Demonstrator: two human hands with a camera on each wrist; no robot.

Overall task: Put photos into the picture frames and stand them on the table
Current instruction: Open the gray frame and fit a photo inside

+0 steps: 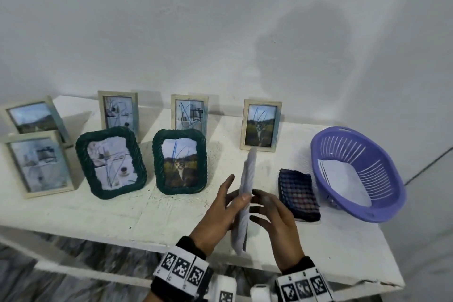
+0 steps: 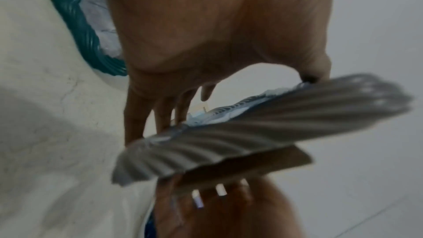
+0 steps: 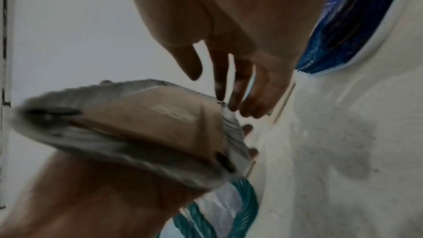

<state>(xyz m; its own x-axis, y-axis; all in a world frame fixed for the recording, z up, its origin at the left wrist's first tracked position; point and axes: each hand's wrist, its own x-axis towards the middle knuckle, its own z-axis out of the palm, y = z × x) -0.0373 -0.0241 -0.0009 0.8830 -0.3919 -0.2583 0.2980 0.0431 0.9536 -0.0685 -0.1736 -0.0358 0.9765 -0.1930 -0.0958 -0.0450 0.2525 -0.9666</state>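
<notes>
A grey ribbed picture frame (image 1: 246,179) is held edge-on and upright above the white table (image 1: 122,216), between both hands. My left hand (image 1: 232,193) grips it, thumb on the near edge and fingers on the front face. The straight fingers of my right hand (image 1: 262,206) touch its brown cardboard back (image 3: 148,120). In the left wrist view a photo shows at the frame's (image 2: 251,133) front opening. Two dark green woven frames (image 1: 111,162) (image 1: 180,162) and several pale wooden frames (image 1: 261,125) stand on the table with photos in them.
A purple plastic basket (image 1: 358,203) with white sheets (image 1: 340,174) inside sits at the right. A dark checked woven piece (image 1: 297,193) lies flat between the basket and my hands. The table's front edge runs just below my wrists, and a white wall stands behind.
</notes>
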